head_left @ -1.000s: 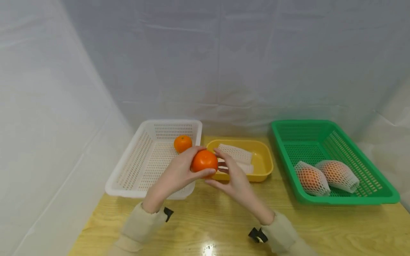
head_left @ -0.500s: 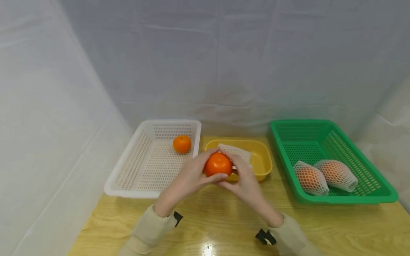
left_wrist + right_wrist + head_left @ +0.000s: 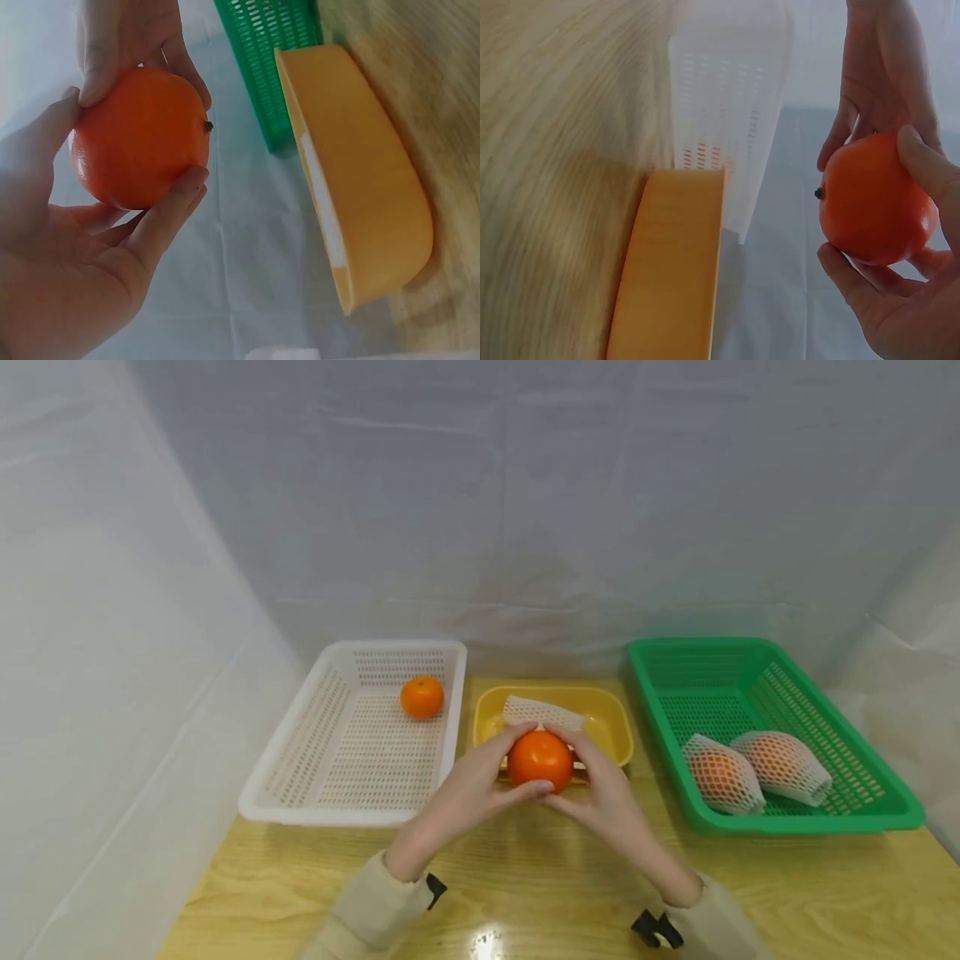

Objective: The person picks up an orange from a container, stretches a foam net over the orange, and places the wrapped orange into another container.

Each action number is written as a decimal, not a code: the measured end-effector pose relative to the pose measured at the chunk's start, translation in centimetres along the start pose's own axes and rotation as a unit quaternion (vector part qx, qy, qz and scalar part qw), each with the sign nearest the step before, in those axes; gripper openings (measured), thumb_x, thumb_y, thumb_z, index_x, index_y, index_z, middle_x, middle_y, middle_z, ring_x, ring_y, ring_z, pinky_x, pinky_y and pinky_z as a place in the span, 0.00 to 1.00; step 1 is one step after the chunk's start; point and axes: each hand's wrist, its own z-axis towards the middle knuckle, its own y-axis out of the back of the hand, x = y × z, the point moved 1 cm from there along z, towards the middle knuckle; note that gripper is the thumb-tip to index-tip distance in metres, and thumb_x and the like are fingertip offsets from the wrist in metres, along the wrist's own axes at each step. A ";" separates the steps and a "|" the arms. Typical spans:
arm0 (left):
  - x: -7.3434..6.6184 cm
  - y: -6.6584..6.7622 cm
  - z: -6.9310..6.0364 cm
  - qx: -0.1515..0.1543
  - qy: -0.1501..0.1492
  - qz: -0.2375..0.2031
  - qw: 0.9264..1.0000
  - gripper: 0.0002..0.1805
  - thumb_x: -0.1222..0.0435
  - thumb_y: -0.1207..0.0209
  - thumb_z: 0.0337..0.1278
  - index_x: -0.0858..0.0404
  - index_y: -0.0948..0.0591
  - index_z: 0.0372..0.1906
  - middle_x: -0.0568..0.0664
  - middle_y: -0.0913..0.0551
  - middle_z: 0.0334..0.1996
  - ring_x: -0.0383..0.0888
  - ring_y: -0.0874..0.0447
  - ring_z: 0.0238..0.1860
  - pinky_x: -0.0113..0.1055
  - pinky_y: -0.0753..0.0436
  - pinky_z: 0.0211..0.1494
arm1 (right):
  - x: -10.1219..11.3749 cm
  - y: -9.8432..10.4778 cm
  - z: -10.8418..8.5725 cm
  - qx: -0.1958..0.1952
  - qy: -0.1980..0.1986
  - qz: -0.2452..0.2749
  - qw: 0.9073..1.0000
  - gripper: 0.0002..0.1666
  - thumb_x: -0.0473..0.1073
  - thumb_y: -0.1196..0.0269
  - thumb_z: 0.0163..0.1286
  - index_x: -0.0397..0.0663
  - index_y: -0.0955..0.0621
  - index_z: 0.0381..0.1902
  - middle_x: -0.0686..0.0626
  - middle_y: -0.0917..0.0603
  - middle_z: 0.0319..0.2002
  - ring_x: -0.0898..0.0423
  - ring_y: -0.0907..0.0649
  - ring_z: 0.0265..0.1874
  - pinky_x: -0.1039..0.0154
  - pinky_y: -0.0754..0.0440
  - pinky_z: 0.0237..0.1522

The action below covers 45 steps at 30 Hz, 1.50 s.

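Both hands hold a smooth, red-tinged orange (image 3: 540, 762) in front of the yellow tray (image 3: 621, 752). My left hand (image 3: 474, 792) curls its thumb and fingers round the left side of the fruit. From the other side my right hand (image 3: 609, 797) grips it, thumb near and fingers behind. In the left wrist view the orange (image 3: 139, 142) shows a small green stem stub, turned away from the palms. The right wrist view has the same orange (image 3: 876, 201) between both hands, raised above the table. White foam net sleeves (image 3: 542, 712) lie in the tray, partly hidden by the hands.
A white basket (image 3: 296, 814) on the left contains another orange (image 3: 422, 697). On the right, a green basket (image 3: 802, 824) has two fruits in foam nets (image 3: 722, 777) near its front. A wooden table (image 3: 517, 877) bears everything; pale sheeting (image 3: 480, 527) hangs behind.
The orange has moved right and slightly nearer, from beside the white basket to before the yellow tray. My right hand has closed in on it and now grips it too.
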 end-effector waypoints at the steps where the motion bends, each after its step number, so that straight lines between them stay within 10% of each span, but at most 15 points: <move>1: 0.0 -0.2 0.0 0.001 0.002 0.004 1.000 0.40 0.49 0.33 0.62 0.60 0.32 0.74 0.56 0.24 0.67 0.50 0.19 0.60 0.43 0.16 0.58 | -0.1 0.1 -0.2 0.003 0.000 -0.002 1.000 0.49 0.34 0.20 0.52 0.40 0.30 0.71 0.38 0.24 0.65 0.42 0.18 0.56 0.53 0.13 0.48; 45: 3.7 -6.2 -1.5 0.110 0.052 0.031 0.992 0.40 0.43 0.30 0.54 0.57 0.29 0.66 0.53 0.17 0.55 0.42 0.17 0.50 0.33 0.17 0.51 | -4.1 -0.5 -4.4 0.172 -0.078 -0.016 0.982 0.44 0.45 0.22 0.57 0.42 0.28 0.68 0.37 0.23 0.64 0.41 0.17 0.55 0.48 0.15 0.53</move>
